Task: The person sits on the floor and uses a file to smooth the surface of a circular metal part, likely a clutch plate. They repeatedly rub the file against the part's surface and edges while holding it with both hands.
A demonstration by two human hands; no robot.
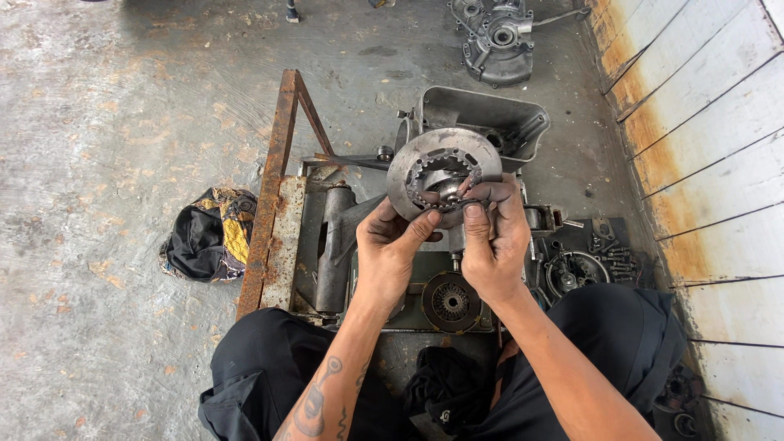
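Note:
Both my hands hold up a round grey metal clutch plate (pixel 425 163) with a toothed central opening. My left hand (pixel 392 245) grips its lower left rim, thumb across the edge. My right hand (pixel 490 237) pinches the lower part of the plate and the hub piece at its middle with grease-blackened fingers. Below the hands lies a dark round clutch disc (pixel 451 302) on a greenish metal base.
A rusty angle-iron frame (pixel 273 188) stands to the left, with a crumpled dark and yellow cloth (pixel 208 237) beside it. An open engine case (pixel 490 114) sits behind the plate, another engine part (pixel 498 41) farther back. Bolts and small parts (pixel 596 261) lie right, near a rust-stained white wall (pixel 719 163).

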